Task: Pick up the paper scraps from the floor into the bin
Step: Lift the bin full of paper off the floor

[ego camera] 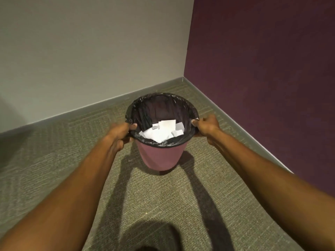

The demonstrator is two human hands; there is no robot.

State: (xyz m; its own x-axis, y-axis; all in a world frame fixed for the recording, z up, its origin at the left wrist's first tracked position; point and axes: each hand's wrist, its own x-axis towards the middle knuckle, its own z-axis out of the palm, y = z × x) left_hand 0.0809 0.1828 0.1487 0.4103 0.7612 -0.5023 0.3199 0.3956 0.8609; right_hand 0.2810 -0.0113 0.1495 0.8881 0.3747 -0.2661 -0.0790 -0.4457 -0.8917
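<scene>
A round pink bin [160, 157] lined with a black plastic bag stands near the corner of the room, its base on or just above the carpet. Several white paper scraps [163, 131] lie piled inside it. My left hand [120, 134] grips the left side of the rim, thumb over the bag's edge. My right hand [205, 126] grips the right side of the rim the same way. Both arms reach forward from the bottom of the view.
Grey-green carpet [54, 160] covers the floor around the bin, with no scraps visible on it. A beige wall [90, 51] stands behind, a dark purple wall [262, 78] to the right, and they meet just beyond the bin.
</scene>
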